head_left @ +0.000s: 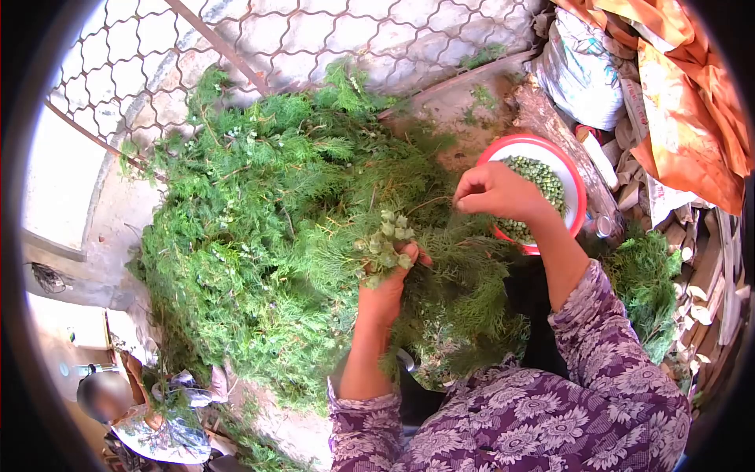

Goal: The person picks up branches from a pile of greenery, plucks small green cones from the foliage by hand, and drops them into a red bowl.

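Note:
My left hand (387, 287) is closed around a leafy green sprig, with a cluster of pale green cones (385, 242) showing just above the fingers. Up and to the right, my right hand (497, 191) pinches the end of a thin brown stem (430, 204) that runs toward the sprig. Beneath and beside that hand is a white basin with a red rim (580, 197), holding many small green cones (539, 175). A large heap of feathery green branches (244, 197) spreads to the left of my hands and behind them.
Wire mesh (314, 35) runs along the top. A log (550, 118), a white sack (582, 71), orange sheeting (692, 102) and split wood (716, 275) lie at the right. Another person (157, 425) sits at the lower left near branches.

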The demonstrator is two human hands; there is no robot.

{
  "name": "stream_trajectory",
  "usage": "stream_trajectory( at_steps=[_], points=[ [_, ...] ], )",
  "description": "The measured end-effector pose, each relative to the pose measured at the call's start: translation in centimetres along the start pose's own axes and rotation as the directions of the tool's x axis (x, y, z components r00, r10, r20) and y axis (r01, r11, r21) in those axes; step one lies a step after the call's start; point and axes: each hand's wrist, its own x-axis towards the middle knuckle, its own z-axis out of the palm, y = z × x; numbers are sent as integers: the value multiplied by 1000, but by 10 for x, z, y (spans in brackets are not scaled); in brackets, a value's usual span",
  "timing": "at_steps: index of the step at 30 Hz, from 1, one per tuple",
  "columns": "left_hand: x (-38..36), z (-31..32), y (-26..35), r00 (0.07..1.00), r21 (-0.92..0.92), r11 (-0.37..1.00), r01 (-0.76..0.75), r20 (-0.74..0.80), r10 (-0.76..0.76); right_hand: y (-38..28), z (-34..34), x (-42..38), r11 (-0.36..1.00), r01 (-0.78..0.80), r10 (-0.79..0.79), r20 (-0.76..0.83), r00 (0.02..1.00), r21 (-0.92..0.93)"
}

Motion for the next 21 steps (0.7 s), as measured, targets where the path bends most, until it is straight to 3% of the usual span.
stream_trajectory(
  at_steps=[3,4,8,11,14,16,19,21],
  points=[
    [1,-2,-3,998,25,999,-33,50,31,-1,21,0,992,54,-44,-83,996,117],
    [0,-1,-4,998,25,999,-33,49,31,-4,25,1,949,60,-68,15,998,310],
    [-2,6,-4,995,91,996,-23,100,14,-16,43,4,877,14,-132,213,968,480],
    [-1,6,-7,991,123,991,-50,132,33,-23,48,6,920,56,-149,212,966,387],
    [0,6,-9,991,140,989,-53,130,35,-23,49,4,869,-17,-112,230,967,494],
    [2,4,-11,992,141,989,-50,123,33,-22,48,3,900,24,-122,199,972,435],
    [5,2,-24,996,109,991,-80,39,76,-20,48,3,928,73,-133,142,981,366],
    [4,6,-29,957,-13,964,-267,-117,264,-17,49,4,929,82,-131,112,985,361]
  ],
)
